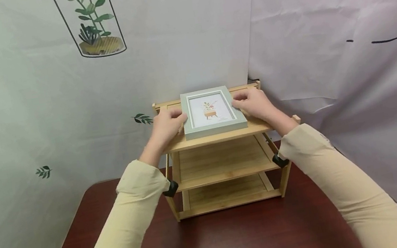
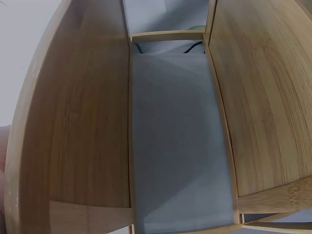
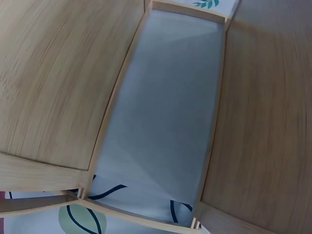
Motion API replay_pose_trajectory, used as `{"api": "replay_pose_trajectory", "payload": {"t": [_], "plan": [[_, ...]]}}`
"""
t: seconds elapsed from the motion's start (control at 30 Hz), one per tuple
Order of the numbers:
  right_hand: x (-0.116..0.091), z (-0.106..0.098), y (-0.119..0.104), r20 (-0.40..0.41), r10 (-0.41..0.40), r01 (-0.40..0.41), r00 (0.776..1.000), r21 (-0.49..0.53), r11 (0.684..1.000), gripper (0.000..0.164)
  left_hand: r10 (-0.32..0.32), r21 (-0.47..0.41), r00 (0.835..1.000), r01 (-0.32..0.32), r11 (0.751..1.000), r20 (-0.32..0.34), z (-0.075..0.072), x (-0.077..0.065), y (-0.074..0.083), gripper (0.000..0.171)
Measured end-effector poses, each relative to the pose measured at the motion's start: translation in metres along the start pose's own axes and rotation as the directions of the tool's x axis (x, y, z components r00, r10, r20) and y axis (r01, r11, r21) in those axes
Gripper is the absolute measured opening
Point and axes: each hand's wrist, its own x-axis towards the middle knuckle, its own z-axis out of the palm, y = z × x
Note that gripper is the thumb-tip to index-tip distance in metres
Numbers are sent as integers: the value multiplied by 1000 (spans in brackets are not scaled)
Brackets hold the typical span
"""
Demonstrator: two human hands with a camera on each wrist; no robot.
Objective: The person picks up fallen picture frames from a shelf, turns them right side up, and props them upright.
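A picture frame with a pale grey-green border and a potted-plant print lies face up on the top board of a wooden shelf rack. My left hand grips its left edge, thumb and fingers bent at the border. On the opposite side my right hand holds the right edge. Both wrist cameras look between the rack's boards, so neither shows the frame. A sliver of skin appears at the left edge of the left wrist view.
Below the top board are a middle shelf and a bottom shelf. The rack stands on a dark red table, against a white cloth backdrop with printed plants. Black wrist straps sit close to the rack's sides.
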Motion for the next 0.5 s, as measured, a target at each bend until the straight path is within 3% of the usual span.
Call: {"api": "replay_pose_trajectory", "payload": {"t": [0.5], "plan": [[0, 3, 2, 52, -84, 88, 995, -84, 993, 39, 69, 116, 998, -67, 991, -12, 3, -4, 1, 34]]}}
